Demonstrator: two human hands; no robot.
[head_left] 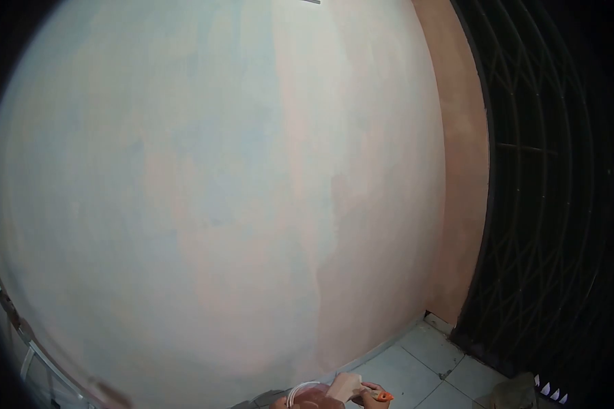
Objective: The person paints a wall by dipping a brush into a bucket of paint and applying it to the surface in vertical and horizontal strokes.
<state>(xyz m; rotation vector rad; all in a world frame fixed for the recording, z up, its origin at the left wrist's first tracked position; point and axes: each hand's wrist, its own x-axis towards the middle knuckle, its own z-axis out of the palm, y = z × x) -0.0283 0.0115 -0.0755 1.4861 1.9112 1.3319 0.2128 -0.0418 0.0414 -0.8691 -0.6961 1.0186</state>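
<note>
Patchy pale-blue and pink paint coats the wall point(218, 170), beside a dark lattice gate point(539, 204) and square floor tiles point(423, 351). Low down, the right hand point(375, 401) grips a pale, blocky tool point(346, 387) with an orange end point(385, 397); the left's state is unclear.

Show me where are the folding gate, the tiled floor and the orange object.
Folding gate point(543, 187): head view, middle of lattice.
Tiled floor point(432, 349): head view, bare tile.
Orange object point(385, 396): head view, its visible middle.
</note>
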